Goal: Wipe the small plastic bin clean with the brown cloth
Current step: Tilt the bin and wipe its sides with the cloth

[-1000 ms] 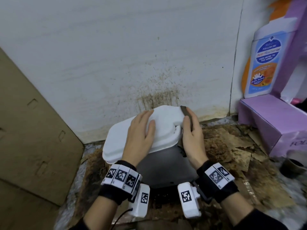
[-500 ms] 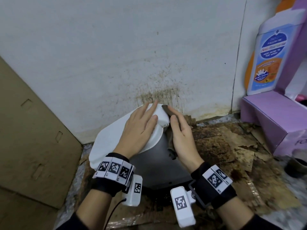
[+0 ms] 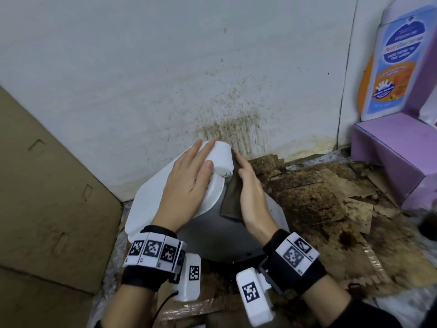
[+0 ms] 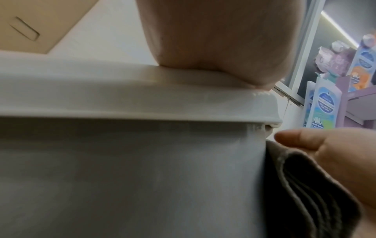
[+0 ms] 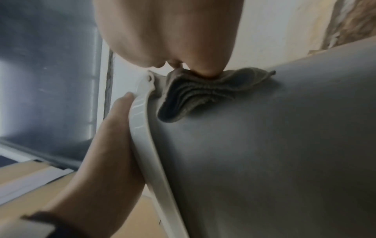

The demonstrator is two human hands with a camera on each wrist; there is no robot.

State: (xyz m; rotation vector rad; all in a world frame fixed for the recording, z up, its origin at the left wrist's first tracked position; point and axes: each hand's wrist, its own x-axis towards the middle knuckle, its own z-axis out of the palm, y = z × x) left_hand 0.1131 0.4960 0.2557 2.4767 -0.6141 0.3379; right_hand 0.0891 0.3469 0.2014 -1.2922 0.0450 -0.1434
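The small bin has a grey body (image 3: 236, 237) and a white lid (image 3: 151, 202); it leans left, against the wall's foot. My left hand (image 3: 186, 183) lies flat on the lid with straight fingers, the thumb along the lid's rim (image 5: 146, 128). My right hand (image 3: 253, 197) presses the folded brown cloth (image 3: 230, 200) against the grey side just below the lid, fingers straight. The left wrist view shows the cloth (image 4: 305, 185) in layers under the right hand (image 4: 335, 153), against the bin wall (image 4: 122, 177). In the right wrist view the palm's heel bears on the cloth (image 5: 189, 96).
A stained white wall (image 3: 212, 79) stands right behind the bin. A cardboard sheet (image 3: 47, 197) leans at the left. Torn, dirty cardboard (image 3: 319, 197) covers the floor at the right. A purple display box (image 3: 390, 150) with a large bottle (image 3: 392, 67) stands at far right.
The bin has swung and tipped to the left under my left hand. My right hand has slid with the cloth from the lid's edge onto the grey side.
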